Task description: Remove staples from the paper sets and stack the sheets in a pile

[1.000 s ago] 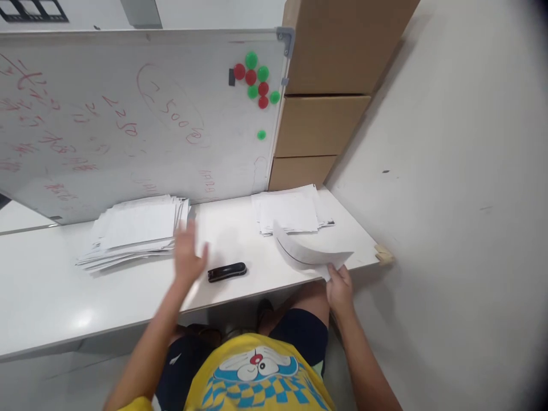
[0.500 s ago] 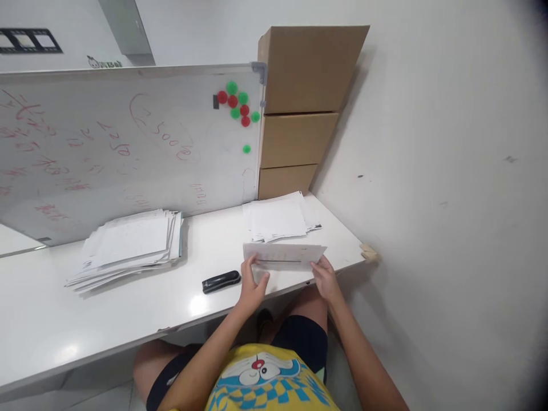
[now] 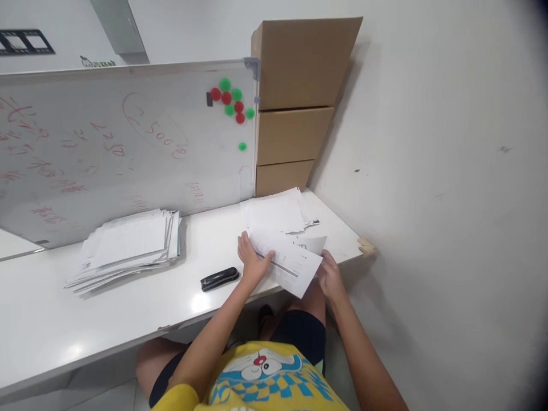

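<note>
Red marker scrawl covers the whiteboard beyond the left hand. Only digits like "500" inside a drawn loop can be made out, and the rest is too faint to read. Red and green magnets cluster at its upper corner. The print on the sheets of paper is too small to read. The yellow shirt below the hands bears a blue-and-white cartoon face. The left hand pinches one end of the sheets and the right hand grips the other end, fingers curled behind. The sheets are held just above the near edge of the white table. Their long axis runs from hand to hand, slanting down toward the right hand, with the near corner hanging past the edge. A black stapler lies just outside the left hand. A fanned paper stack sits farther that way, and a second stack lies just beyond both hands. Three cardboard boxes stand behind it against a white wall.
</note>
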A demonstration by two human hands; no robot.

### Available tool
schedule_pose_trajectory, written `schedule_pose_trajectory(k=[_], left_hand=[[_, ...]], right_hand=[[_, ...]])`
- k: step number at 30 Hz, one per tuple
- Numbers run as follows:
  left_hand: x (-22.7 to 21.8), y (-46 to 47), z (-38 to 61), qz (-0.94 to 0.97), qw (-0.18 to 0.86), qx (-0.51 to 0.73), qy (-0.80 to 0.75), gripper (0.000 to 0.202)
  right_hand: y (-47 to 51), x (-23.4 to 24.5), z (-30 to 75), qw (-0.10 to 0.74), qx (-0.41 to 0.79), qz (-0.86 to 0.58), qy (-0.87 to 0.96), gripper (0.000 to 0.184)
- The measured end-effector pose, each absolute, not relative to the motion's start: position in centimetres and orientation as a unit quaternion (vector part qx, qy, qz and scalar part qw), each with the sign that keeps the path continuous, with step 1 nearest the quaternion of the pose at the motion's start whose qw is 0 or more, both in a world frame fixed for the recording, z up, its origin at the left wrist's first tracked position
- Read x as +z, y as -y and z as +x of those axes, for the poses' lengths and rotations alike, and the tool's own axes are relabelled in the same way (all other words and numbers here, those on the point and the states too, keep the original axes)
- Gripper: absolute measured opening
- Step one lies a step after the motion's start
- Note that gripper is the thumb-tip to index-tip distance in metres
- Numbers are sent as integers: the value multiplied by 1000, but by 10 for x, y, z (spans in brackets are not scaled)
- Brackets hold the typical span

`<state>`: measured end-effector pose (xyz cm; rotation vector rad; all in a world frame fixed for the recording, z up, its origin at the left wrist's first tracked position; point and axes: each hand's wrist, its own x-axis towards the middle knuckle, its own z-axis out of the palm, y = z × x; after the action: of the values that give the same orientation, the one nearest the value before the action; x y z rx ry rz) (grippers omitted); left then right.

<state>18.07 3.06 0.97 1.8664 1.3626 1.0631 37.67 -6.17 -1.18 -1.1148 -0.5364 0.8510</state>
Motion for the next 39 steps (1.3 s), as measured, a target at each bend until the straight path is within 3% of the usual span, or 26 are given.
schedule_pose_trajectory(k=[6, 10, 15, 20, 25, 30, 39], left_hand=[[0, -30, 186, 698, 304, 363, -537, 93], [0, -28, 187, 681, 299, 357, -565, 88], [-1, -28, 185, 658, 304, 392, -566, 57], [12, -19, 185, 587, 349, 506, -527, 35], [9, -4, 171, 577, 307, 595, -467, 34], [-14, -4, 153, 707, 257, 516, -409, 31], [-10, -6, 148, 728, 311, 474, -384, 25]], right_hand=[[79, 7, 345, 700, 437, -469, 316, 65], [86, 0, 336, 660, 460, -496, 328, 65], [96, -13, 334, 653, 481, -529, 248, 61], [91, -1, 345, 647, 352, -621, 266, 46], [71, 9, 360, 670, 271, -598, 347, 47], [54, 5, 366, 687, 249, -575, 369, 51], [48, 0, 367, 681, 213, -588, 382, 54]])
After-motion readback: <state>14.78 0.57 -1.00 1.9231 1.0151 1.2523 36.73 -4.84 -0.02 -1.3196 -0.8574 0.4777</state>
